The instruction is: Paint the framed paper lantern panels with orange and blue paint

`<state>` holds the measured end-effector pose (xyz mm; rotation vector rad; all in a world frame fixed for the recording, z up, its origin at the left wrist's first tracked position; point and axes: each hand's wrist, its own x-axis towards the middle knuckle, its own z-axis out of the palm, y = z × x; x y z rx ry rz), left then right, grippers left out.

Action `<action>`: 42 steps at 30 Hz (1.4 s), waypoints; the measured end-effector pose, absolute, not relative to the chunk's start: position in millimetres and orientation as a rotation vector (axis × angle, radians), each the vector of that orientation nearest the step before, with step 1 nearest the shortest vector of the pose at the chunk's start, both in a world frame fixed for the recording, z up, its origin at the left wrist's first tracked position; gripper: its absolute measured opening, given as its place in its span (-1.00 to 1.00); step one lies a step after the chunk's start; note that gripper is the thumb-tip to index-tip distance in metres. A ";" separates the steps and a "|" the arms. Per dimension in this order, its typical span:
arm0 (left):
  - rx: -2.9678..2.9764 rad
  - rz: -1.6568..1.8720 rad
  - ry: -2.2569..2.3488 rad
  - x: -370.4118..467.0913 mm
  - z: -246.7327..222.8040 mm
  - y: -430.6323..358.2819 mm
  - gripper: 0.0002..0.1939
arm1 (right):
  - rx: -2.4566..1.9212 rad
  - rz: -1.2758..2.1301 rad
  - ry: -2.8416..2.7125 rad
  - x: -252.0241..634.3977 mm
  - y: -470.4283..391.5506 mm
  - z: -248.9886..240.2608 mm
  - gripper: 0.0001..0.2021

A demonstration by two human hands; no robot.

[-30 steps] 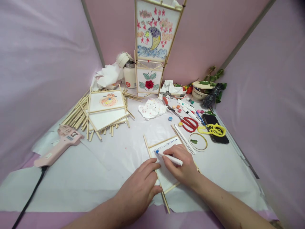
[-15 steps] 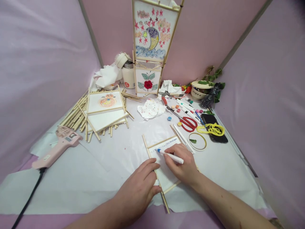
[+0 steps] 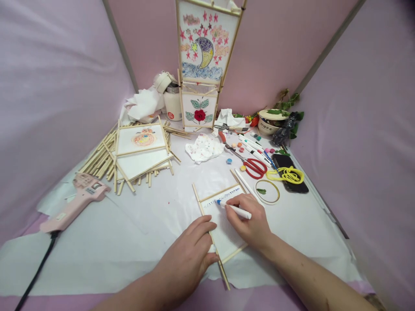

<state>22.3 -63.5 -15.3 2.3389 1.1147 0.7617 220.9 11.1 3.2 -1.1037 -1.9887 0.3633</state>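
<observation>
A white paper panel [image 3: 227, 235] in a frame of thin wooden sticks lies on the table before me, with a row of small blue marks along its upper edge. My right hand [image 3: 249, 218] pinches a white marker [image 3: 240, 211], its blue tip at the paper just below those marks. On the panel's left side, my left hand [image 3: 191, 250] grips the stick edge, fingertips on top and thumb lower down. A small white piece [image 3: 212, 248] shows between that thumb and the fingers; its kind I cannot make out.
A pink glue gun [image 3: 76, 203] lies left, near wooden sticks [image 3: 97, 153] and a framed drawing [image 3: 141, 139]. Behind stands a tall decorated lantern frame [image 3: 199, 65]. To the right are red-handled scissors [image 3: 255, 168], a phone [image 3: 296, 186], yellow cord [image 3: 288, 175] and a tape ring [image 3: 278, 192].
The marker tip has shifted slightly right along the row of marks. My left hand stays on the frame, and the whole view has moved a little.
</observation>
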 end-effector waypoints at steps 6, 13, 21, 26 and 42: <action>2.341 0.764 1.110 22.3 -15.9 -64.3 -0.90 | -1.140 0.350 -1.964 222.8 11.9 3.8 -0.94; 2.345 0.758 1.111 20.5 -17.2 -64.6 -0.92 | -1.179 0.336 -1.941 224.5 13.5 4.8 -0.93; 2.353 0.756 1.112 20.9 -18.3 -63.6 -0.94 | -1.209 0.344 -1.921 226.4 14.5 6.0 -0.92; 2.370 0.740 1.111 20.7 -13.4 -62.1 -0.94 | -1.239 0.347 -1.914 228.8 16.7 5.4 -0.92; 2.408 0.693 1.117 20.4 -5.7 -59.8 -0.89 | -1.324 0.317 -1.878 236.0 23.0 11.7 -0.90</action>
